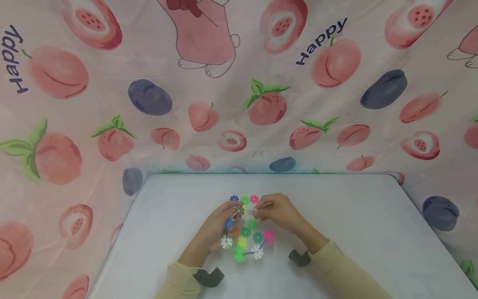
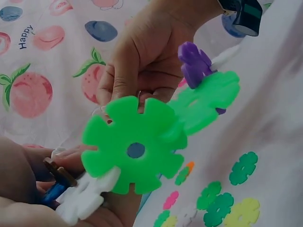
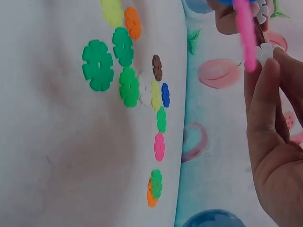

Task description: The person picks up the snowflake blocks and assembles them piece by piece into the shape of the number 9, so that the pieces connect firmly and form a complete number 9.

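My left hand (image 1: 214,228) grips a chain of interlocking snowflake discs. A large green disc (image 2: 109,142), a white disc (image 2: 87,198) and a purple disc (image 2: 191,71) belong to that chain, and white and pink discs hang at its lower end in the head view. My right hand (image 1: 278,211) faces the left one, thumb and fingertips pinching a small white disc (image 3: 268,50) close to a brown piece. In the right wrist view, the left hand (image 3: 226,16) shows at the top edge, partly behind a blurred pink disc (image 3: 246,38).
Loose discs lie on the white table (image 1: 354,232), among them a dark green disc (image 3: 98,65), a brown disc (image 3: 157,67) and a pink disc (image 3: 159,146). A fruit-printed cloth (image 1: 239,158) hangs behind the table. Each wrist wears a dark strap mount (image 1: 210,277).
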A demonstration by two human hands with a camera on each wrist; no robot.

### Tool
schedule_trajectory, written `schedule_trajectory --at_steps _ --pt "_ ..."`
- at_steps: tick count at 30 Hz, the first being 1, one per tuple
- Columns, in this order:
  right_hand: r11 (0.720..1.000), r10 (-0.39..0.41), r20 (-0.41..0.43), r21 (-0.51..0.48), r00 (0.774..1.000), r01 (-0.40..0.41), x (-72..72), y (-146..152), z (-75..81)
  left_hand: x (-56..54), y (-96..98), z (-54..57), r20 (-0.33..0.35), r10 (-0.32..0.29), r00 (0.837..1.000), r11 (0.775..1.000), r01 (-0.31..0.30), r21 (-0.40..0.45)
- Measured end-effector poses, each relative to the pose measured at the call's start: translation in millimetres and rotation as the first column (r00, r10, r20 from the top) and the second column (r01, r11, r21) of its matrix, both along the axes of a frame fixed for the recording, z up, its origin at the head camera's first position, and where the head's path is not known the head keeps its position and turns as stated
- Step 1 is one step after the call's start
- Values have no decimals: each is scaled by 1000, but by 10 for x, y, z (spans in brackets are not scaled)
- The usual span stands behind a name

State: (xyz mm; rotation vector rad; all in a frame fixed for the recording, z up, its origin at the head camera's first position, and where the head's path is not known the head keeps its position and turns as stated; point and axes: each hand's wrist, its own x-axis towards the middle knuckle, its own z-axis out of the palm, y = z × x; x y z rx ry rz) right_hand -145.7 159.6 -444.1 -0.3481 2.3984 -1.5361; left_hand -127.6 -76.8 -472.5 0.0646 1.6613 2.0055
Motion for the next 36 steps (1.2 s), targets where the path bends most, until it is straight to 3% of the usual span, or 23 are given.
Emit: schedule_trajectory --at_steps 8,15,22,29,36 --pt "999 -33 -26 35 999 34 11 -40 -30 -1 -3 4 1 -8 1000 1000 8 23" --pt "998 -56 -47 39 997 58 40 -80 -4 15 13 20 39 -19 999 993 14 120" --pt "997 -52 -84 58 995 57 40 -77 -6 37 49 66 100 -11 995 972 -13 234" --pt "998 -34 -165 55 986 43 74 -82 3 82 81 104 109 1 994 968 -28 248" --pt "999 -26 -260 35 965 36 57 -97 -10 80 76 142 57 2 998 980 -13 197"
